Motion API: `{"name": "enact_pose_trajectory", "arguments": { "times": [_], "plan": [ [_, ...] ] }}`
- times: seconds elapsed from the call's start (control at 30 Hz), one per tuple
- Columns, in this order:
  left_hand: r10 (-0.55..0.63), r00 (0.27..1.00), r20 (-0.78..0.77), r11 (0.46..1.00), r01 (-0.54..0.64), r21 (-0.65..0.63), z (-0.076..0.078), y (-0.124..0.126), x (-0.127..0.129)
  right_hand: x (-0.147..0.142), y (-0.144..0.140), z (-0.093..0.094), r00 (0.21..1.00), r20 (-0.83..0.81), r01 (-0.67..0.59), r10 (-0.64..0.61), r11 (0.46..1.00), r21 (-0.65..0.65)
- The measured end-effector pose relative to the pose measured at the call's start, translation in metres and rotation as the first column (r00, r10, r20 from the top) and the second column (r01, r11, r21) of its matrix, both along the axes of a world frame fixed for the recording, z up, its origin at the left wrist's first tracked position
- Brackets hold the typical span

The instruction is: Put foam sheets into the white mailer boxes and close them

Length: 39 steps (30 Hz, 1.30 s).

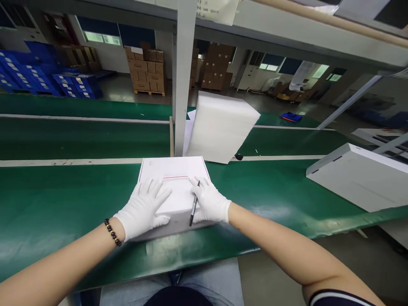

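While the left hand (142,210) splays, the right hand (210,202) pinches a pen (194,207).

This looks like a packing area in a factory or warehouse, judged from what surrounds the pale upright post (184,80); a long green work surface (70,191), edged with light strips, runs past on both sides of the post, with a white box (175,191) on its near side; to the right of the post stands a large white carton (357,180); an overhead beam (306,32) meets the post near its top, a printed sheet (218,9) fixed there; far behind and left of the post, brown cartons (146,72) are stacked on a wooden pallet (149,92), with piled blue boxes (30,70) farther left; more brown stacks (216,63) rise beyond the post to its right, before windows (102,39) in the hall's far wall.
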<state>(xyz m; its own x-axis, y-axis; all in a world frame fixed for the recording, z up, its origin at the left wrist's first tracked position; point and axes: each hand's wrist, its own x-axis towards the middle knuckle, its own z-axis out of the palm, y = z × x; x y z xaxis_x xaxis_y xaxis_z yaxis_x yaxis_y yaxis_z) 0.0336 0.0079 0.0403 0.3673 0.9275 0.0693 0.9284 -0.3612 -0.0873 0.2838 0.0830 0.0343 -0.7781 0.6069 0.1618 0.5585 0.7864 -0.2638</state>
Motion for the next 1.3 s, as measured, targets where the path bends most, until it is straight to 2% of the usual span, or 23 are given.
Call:
{"name": "enact_pose_trajectory", "arguments": {
  "times": [0.13, 0.23, 0.37, 0.43, 0.47, 0.5, 0.53, 0.57, 0.6, 0.63, 0.67, 0.7, 0.73, 0.77, 0.8, 0.87, 0.93, 1.0, 1.03, 1.07, 1.17, 1.23, 1.3],
  "plan": [
    [0.04, 0.999, -0.022, 0.998, -0.039, 0.052, 0.002, 0.031, 0.003, -0.023, 0.023, 0.003, 0.991, 0.059, 0.117, -0.12, 0.991, 0.06],
    [0.018, 1.0, -0.007, 0.997, -0.017, 0.07, 0.005, 0.039, 0.003, -0.031, 0.031, 0.003, 0.991, 0.035, 0.124, -0.127, 0.989, 0.081],
    [0.082, 0.996, 0.039, 0.99, -0.086, 0.109, 0.007, 0.025, 0.004, -0.016, 0.027, -0.002, 0.978, -0.164, 0.121, -0.127, 0.991, -0.049],
    [0.187, 0.971, 0.147, 0.965, -0.21, 0.155, 0.003, 0.008, 0.002, 0.0, 0.017, -0.01, 0.904, -0.352, 0.197, -0.245, 0.966, -0.166],
    [0.261, 0.933, 0.248, 0.939, -0.305, 0.161, 0.0, -0.003, 0.0, 0.009, 0.01, -0.015, 0.825, -0.451, 0.261, -0.34, 0.938, -0.228],
    [0.347, 0.858, 0.378, 0.9, -0.418, 0.124, -0.005, -0.013, -0.003, 0.017, 0.002, -0.021, 0.717, -0.538, 0.327, -0.444, 0.895, -0.303],
    [0.433, 0.738, 0.518, 0.854, -0.519, 0.025, -0.009, -0.023, -0.005, 0.023, -0.008, -0.028, 0.59, -0.596, 0.367, -0.544, 0.839, -0.403],
    [0.512, 0.573, 0.64, 0.806, -0.579, -0.126, -0.013, -0.032, -0.007, 0.028, -0.017, -0.034, 0.473, -0.612, 0.356, -0.634, 0.773, -0.525],
    [0.57, 0.391, 0.722, 0.769, -0.564, -0.301, -0.016, -0.039, -0.008, 0.03, -0.026, -0.04, 0.383, -0.59, 0.288, -0.711, 0.699, -0.654],
    [0.607, 0.223, 0.763, 0.749, -0.48, -0.456, -0.019, -0.044, -0.008, 0.031, -0.035, -0.045, 0.332, -0.544, 0.177, -0.771, 0.617, -0.766],
    [0.628, 0.094, 0.772, 0.746, -0.355, -0.563, -0.021, -0.048, -0.007, 0.031, -0.042, -0.049, 0.312, -0.494, 0.055, -0.811, 0.535, -0.843],
    [0.631, 0.011, 0.775, 0.757, -0.226, -0.613, -0.023, -0.05, -0.005, 0.029, -0.048, -0.052, 0.313, -0.458, -0.046, -0.832, 0.468, -0.882],
    [0.614, -0.029, 0.788, 0.781, -0.122, -0.613, -0.025, -0.049, -0.004, 0.028, -0.051, -0.054, 0.318, -0.442, -0.099, -0.839, 0.434, -0.896],
    [0.584, -0.034, 0.811, 0.808, -0.069, -0.585, -0.027, -0.047, -0.002, 0.026, -0.052, -0.057, 0.322, -0.44, -0.095, -0.838, 0.434, -0.896],
    [0.555, -0.004, 0.832, 0.83, -0.07, -0.553, -0.031, -0.044, -0.002, 0.024, -0.051, -0.058, 0.33, -0.443, -0.037, -0.834, 0.457, -0.889],
    [0.543, 0.126, 0.83, 0.832, -0.212, -0.512, -0.039, -0.035, -0.003, 0.02, -0.042, -0.062, 0.363, -0.429, 0.17, -0.827, 0.512, -0.842],
    [0.619, 0.258, 0.742, 0.762, -0.428, -0.486, -0.048, -0.025, -0.008, 0.017, -0.03, -0.064, 0.409, -0.382, 0.364, -0.828, 0.533, -0.764],
    [0.692, 0.356, 0.628, 0.695, -0.564, -0.446, -0.056, -0.018, -0.018, 0.017, -0.019, -0.065, 0.472, -0.329, 0.469, -0.818, 0.549, -0.692],
    [0.693, 0.424, 0.583, 0.704, -0.575, -0.418, -0.059, -0.016, -0.024, 0.018, -0.014, -0.065, 0.52, -0.301, 0.492, -0.8, 0.567, -0.661],
    [0.664, 0.513, 0.544, 0.741, -0.549, -0.387, -0.061, -0.014, -0.032, 0.02, -0.01, -0.065, 0.576, -0.272, 0.503, -0.771, 0.597, -0.625],
    [0.461, 0.779, 0.424, 0.883, -0.357, -0.304, -0.066, -0.006, -0.056, 0.026, -0.002, -0.066, 0.726, -0.214, 0.492, -0.654, 0.711, -0.502],
    [0.384, 0.866, 0.321, 0.91, -0.297, -0.288, -0.068, 0.001, -0.07, 0.031, 0.002, -0.067, 0.768, -0.177, 0.495, -0.616, 0.746, -0.446],
    [0.387, 0.891, 0.237, 0.905, -0.318, -0.281, -0.069, 0.008, -0.078, 0.034, 0.004, -0.069, 0.762, -0.161, 0.519, -0.627, 0.74, -0.428]
  ]
}}
